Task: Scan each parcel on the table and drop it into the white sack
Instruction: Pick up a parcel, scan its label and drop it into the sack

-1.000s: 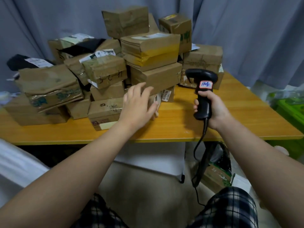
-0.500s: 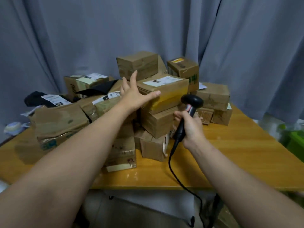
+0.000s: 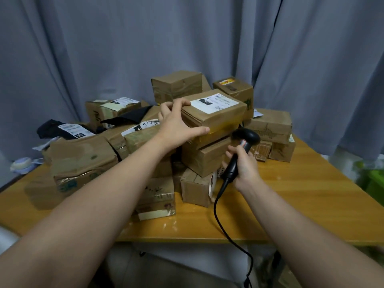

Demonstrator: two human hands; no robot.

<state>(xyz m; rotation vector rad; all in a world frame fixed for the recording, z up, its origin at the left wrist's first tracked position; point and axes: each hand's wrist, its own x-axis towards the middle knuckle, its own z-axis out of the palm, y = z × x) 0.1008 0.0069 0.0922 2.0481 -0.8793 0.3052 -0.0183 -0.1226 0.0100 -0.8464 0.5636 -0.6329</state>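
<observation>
L hand [image 3: 176,123] clamped on top parcel [image 3: 214,115] of pile: thumb on near face, fingers over far-left top edge. R hand [image 3: 243,163] fisted round black corded scanner [image 3: 241,150], head just below that parcel. Parcel: brown cardboard, taped, 1 white label on top, resting on another box [image 3: 203,156]. Approx. 15 brown boxes plus 2 black poly bags [image 3: 62,129] heaped on orange wood worktop [image 3: 291,204]. Grey curtain [image 3: 104,48] behind.
</observation>
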